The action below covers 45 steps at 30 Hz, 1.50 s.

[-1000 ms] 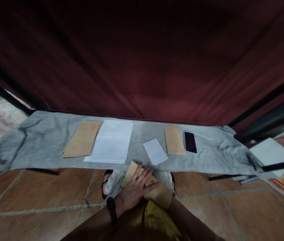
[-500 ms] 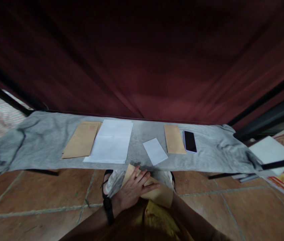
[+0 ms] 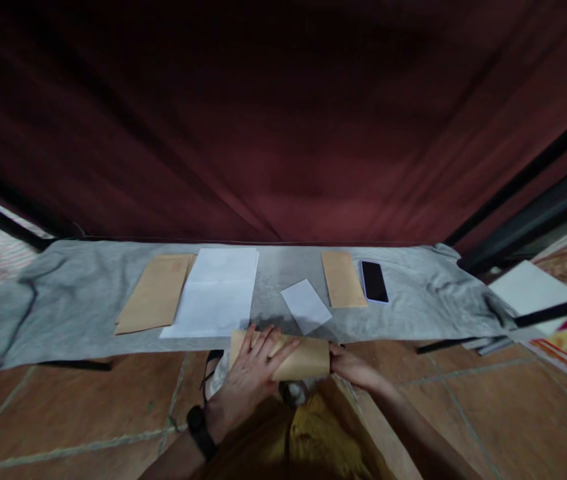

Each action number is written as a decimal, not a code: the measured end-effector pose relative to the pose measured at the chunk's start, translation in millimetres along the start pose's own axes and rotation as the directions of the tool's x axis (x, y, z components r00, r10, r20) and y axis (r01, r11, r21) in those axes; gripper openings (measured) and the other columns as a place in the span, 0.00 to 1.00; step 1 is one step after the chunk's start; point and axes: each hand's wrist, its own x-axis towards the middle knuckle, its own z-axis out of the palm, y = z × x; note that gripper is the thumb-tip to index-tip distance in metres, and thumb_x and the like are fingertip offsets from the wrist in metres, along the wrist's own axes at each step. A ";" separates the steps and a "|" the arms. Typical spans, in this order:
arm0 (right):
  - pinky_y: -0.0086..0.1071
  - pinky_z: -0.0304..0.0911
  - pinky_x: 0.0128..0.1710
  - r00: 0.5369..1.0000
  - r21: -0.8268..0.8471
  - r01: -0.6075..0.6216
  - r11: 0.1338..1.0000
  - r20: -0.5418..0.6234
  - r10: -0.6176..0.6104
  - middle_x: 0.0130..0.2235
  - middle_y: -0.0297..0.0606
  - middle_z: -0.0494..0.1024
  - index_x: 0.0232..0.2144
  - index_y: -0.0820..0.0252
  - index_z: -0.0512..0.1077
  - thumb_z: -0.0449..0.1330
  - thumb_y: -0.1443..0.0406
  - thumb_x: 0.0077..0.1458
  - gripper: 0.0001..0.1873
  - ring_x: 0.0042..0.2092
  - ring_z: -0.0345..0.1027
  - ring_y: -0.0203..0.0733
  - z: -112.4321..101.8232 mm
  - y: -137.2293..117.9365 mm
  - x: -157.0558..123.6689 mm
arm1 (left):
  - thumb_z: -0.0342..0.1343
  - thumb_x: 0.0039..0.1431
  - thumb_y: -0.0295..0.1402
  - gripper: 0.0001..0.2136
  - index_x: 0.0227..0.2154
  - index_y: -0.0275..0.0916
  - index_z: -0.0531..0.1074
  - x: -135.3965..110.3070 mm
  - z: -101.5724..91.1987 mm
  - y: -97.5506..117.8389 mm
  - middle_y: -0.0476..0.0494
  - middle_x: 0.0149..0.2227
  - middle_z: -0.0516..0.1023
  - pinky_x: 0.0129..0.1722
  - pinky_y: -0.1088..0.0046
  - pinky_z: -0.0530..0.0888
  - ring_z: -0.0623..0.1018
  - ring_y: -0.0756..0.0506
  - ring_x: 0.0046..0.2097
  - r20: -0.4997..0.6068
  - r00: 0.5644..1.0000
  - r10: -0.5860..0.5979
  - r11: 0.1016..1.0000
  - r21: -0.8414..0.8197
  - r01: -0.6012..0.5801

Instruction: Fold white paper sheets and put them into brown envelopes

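Note:
A brown paper envelope (image 3: pixel 306 357) is held above my lap, at the near edge of the cloth-covered table. My left hand (image 3: pixel 258 363), with a dark band on the wrist, lies across its left part and holds it, fingers over the top face. At its right end, my right hand (image 3: pixel 351 367) grips the edge; most of those fingertips are hidden in or behind the paper. Just beyond the envelope, a small white sheet (image 3: pixel 306 307) lies slanted on the cloth.
A grey cloth (image 3: pixel 423 293) covers the narrow table. On it are a stack of brown envelopes (image 3: pixel 156 293), white paper sheets (image 3: pixel 216 293), a single brown envelope (image 3: pixel 343 280) and a phone (image 3: pixel 374 281). A dark red curtain (image 3: pixel 283 133) hangs behind. Black bars flank both sides.
The envelope has turned from slanted to nearly level and come up closer to the table edge. My right hand has come out from beneath it to its right end.

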 end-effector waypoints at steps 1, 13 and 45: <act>0.39 0.74 0.39 0.996 0.080 0.007 0.997 0.090 -0.015 0.39 0.38 0.81 0.41 0.55 0.80 0.64 0.61 0.55 0.11 0.41 0.75 0.48 -3.4 5.6 2.0 | 0.64 0.55 0.40 0.43 0.70 0.53 0.50 1.3 -2.4 -3.4 0.38 0.67 0.63 0.69 0.42 0.46 0.61 0.33 0.68 -0.016 1.000 -0.020 1.000 0.005 0.020; 0.41 0.69 0.48 0.974 -0.086 0.045 0.995 -0.216 -0.062 0.48 0.48 0.78 0.50 0.61 0.73 0.53 0.62 0.61 0.18 0.46 0.73 0.48 14.3 38.2 56.0 | 0.59 0.52 0.30 0.43 0.70 0.39 0.49 -0.4 -11.0 -42.1 0.28 0.63 0.66 0.66 0.40 0.54 0.64 0.29 0.66 -0.254 0.942 -0.220 0.969 0.058 0.241; 0.31 0.66 0.36 0.945 0.367 0.130 0.921 -0.326 -0.004 0.34 0.37 0.80 0.37 0.60 0.78 0.63 0.52 0.54 0.17 0.36 0.71 0.42 -41.8 -1.6 41.0 | 0.62 0.58 0.41 0.46 0.71 0.36 0.39 -9.9 12.6 -87.1 0.20 0.67 0.57 0.65 0.36 0.54 0.55 0.25 0.71 -0.396 0.845 -0.359 0.933 -0.123 0.339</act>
